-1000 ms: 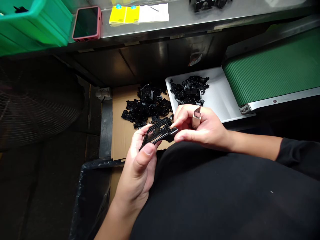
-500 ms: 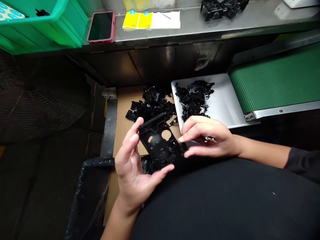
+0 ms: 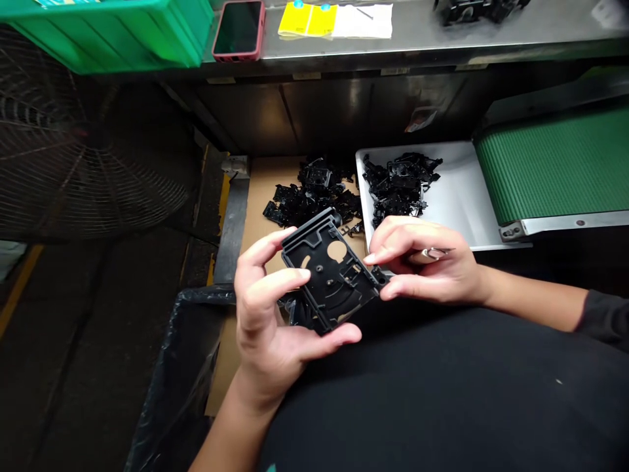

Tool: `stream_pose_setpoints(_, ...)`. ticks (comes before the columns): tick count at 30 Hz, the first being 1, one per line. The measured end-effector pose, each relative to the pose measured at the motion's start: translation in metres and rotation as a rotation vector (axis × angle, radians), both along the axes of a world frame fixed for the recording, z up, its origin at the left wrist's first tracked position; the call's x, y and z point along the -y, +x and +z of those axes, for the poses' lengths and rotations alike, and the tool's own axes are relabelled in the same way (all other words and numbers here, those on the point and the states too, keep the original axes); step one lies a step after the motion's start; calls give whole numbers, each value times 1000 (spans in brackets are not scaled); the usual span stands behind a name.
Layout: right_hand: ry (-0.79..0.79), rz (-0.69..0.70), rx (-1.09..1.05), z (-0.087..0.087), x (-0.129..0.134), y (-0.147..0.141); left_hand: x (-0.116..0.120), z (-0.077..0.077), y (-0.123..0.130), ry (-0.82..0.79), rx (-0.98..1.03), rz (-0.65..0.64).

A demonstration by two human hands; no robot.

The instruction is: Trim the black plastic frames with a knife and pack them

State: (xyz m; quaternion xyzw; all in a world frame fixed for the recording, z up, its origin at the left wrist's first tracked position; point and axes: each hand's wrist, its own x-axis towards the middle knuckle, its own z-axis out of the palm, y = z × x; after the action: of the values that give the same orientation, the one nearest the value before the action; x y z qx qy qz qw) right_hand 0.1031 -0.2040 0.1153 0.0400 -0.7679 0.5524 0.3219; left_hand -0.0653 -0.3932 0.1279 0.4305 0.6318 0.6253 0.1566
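A flat black plastic housing [image 3: 327, 288] with a round hole, a curved slot and raised ribs is held tilted in front of me. My left hand [image 3: 275, 311] grips it by its left and lower edges, fingers on the upper left and thumb below. At its right corner, my right hand [image 3: 422, 259] pinches the housing between thumb and forefinger. A small tool with a pointed metal end [image 3: 436, 254] is tucked in the right hand's curled fingers; its kind is unclear. Behind the housing lies a heap of black plastic parts [image 3: 319, 187] on cardboard [image 3: 260, 190].
A white tray [image 3: 455, 190] holds more black parts [image 3: 398, 180], next to a green conveyor belt [image 3: 580, 164]. A lined bin [image 3: 184, 354] stands lower left, a fan [image 3: 88, 137] far left. On the steel shelf [image 3: 417, 42] are a green crate [image 3: 132, 33] and a phone [image 3: 239, 29].
The housing has turned over in my hands, from its smoother face to its ribbed face. My left fingers now reach over its edge. The whole view has shifted, with things lying further right.
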Motion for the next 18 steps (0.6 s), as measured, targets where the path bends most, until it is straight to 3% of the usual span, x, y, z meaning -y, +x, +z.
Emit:
stream_pose_setpoints(5, 26, 7, 16, 2, 6, -8, 11, 5, -1, 0, -15, -33)
stream_pose_setpoints(9, 30, 10, 12, 5, 12, -17, 18, 6, 0, 53, 98, 23)
stream_pose_setpoints(12, 8, 23, 24, 6, 19, -24, 25, 2, -3, 69, 158, 63)
stream_pose_setpoints(18, -47, 41, -4, 8, 30, -40, 42, -7, -16, 20, 96, 46)
